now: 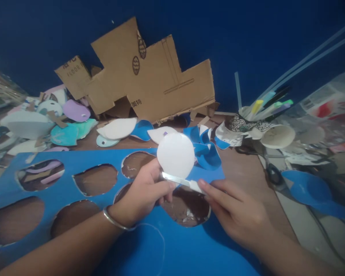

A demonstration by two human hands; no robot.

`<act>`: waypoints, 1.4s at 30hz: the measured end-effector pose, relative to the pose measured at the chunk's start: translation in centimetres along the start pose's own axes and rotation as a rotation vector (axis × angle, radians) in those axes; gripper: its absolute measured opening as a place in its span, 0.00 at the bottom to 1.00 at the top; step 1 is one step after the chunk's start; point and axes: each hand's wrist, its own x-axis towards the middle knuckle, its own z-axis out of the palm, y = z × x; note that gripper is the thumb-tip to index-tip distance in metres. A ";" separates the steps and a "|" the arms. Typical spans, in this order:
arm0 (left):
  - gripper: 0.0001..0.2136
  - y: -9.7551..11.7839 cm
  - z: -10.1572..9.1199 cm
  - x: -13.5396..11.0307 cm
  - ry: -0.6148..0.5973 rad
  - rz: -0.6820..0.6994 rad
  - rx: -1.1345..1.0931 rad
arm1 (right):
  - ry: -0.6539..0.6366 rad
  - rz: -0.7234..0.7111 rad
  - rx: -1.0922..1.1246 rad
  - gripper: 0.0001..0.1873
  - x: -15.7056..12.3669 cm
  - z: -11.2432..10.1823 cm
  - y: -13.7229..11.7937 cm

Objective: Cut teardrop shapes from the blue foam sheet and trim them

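Note:
My left hand (pixel 145 191) pinches the lower edge of a white paper disc (pixel 176 154), holding it upright over a blue sheet (pixel 172 245) with several round holes cut in it. A silver bangle (pixel 115 220) circles that wrist. My right hand (pixel 232 211) pinches the right end of a narrow white strip (pixel 181 181) that runs along the disc's lower edge to my left fingers. Both hands are closed on these pieces, just above one round hole (pixel 186 209).
A notched cardboard sheet (pixel 149 76) leans on the dark blue wall. Blue and white paper cut-outs (pixel 201 142) lie behind the hands, and coloured shapes (pixel 66 126) sit at the left. At the right are a cup of pens (pixel 264 107), a tipped white cup (pixel 277 136) and scissors (pixel 273 174).

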 end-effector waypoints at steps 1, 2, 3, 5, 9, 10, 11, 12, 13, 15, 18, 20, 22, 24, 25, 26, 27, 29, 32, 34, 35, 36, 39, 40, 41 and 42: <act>0.12 0.0 0.0 0.0 0.001 -0.001 0.002 | -0.001 0.003 -0.003 0.19 0.0 0.0 0.0; 0.12 0.0 0.0 0.0 0.002 -0.001 0.003 | -0.002 0.004 -0.006 0.19 0.0 0.0 0.0; 0.12 0.0 0.0 0.0 0.001 0.000 0.002 | -0.004 0.002 -0.008 0.19 0.0 0.0 0.0; 0.13 0.1 0.1 0.0 0.001 0.002 -0.004 | -0.007 -0.003 -0.013 0.19 0.0 0.0 0.0; 0.15 0.2 0.3 0.0 0.009 -0.001 -0.013 | 0.005 -0.003 -0.030 0.20 0.0 0.1 0.0; 0.16 0.2 0.3 0.0 0.011 -0.002 -0.013 | 0.004 -0.002 -0.033 0.21 -0.1 0.1 0.0; 0.16 0.2 0.3 0.0 0.010 -0.003 -0.012 | 0.004 -0.002 -0.035 0.21 -0.1 0.1 0.1; 0.16 0.2 0.3 0.0 0.010 -0.005 -0.010 | 0.001 -0.001 -0.035 0.22 -0.2 0.2 0.1; 0.16 0.2 0.3 0.0 0.010 -0.006 -0.009 | -0.002 0.001 -0.035 0.22 -0.2 0.2 0.1; 0.16 0.2 0.2 0.0 0.006 -0.006 -0.007 | -0.006 0.002 -0.032 0.22 -0.2 0.2 0.2; 0.15 0.2 0.2 0.0 -0.001 -0.003 0.000 | -0.006 -0.002 -0.031 0.22 -0.3 0.2 0.2; 0.15 0.2 0.2 0.0 0.004 -0.006 0.009 | -0.003 -0.001 -0.032 0.22 -0.2 0.2 0.1; 0.17 0.2 0.2 0.0 0.015 -0.011 0.017 | 0.002 0.004 -0.035 0.22 -0.2 0.1 0.1; 0.19 0.3 0.2 0.0 0.021 -0.020 0.024 | 0.012 0.003 -0.043 0.22 -0.2 0.1 0.0; 0.19 0.3 0.2 0.0 0.020 -0.023 0.028 | 0.016 0.002 -0.047 0.21 -0.1 0.2 0.0; 0.20 0.3 0.2 -0.1 0.016 -0.027 0.030 | 0.017 -0.001 -0.049 0.21 -0.1 0.2 0.0; 0.20 0.2 0.2 -0.1 0.012 -0.029 0.032 | 0.016 -0.003 -0.052 0.21 -0.1 0.2 0.0; 0.20 0.2 0.1 -0.1 0.003 -0.026 0.030 | 0.012 -0.003 -0.057 0.21 -0.2 0.3 0.0; 0.17 0.0 0.0 -0.1 -0.004 -0.014 0.019 | 0.012 -0.003 -0.066 0.22 -0.3 0.3 0.1; 0.15 -0.1 0.0 -0.1 -0.004 -0.005 0.005 | 0.013 -0.001 -0.064 0.23 -0.4 0.3 0.2; 0.14 -0.1 0.0 0.0 -0.003 -0.001 -0.002 | 0.013 0.001 -0.060 0.23 -0.4 0.3 0.2; 0.14 -0.1 0.1 -0.1 -0.002 0.001 -0.008 | 0.012 0.003 -0.056 0.23 -0.4 0.3 0.2; 0.13 0.0 0.1 0.0 0.000 0.003 -0.018 | 0.014 0.009 -0.049 0.22 -0.2 0.2 0.1; 0.13 0.0 0.1 0.0 0.000 0.000 -0.020 | 0.015 0.007 -0.047 0.22 -0.1 0.2 0.1; 0.13 0.0 0.1 0.0 -0.001 -0.001 -0.021 | 0.017 0.007 -0.045 0.21 -0.1 0.2 0.0; 0.13 0.0 0.1 0.0 -0.002 -0.002 -0.020 | 0.018 0.008 -0.044 0.21 0.0 0.2 0.0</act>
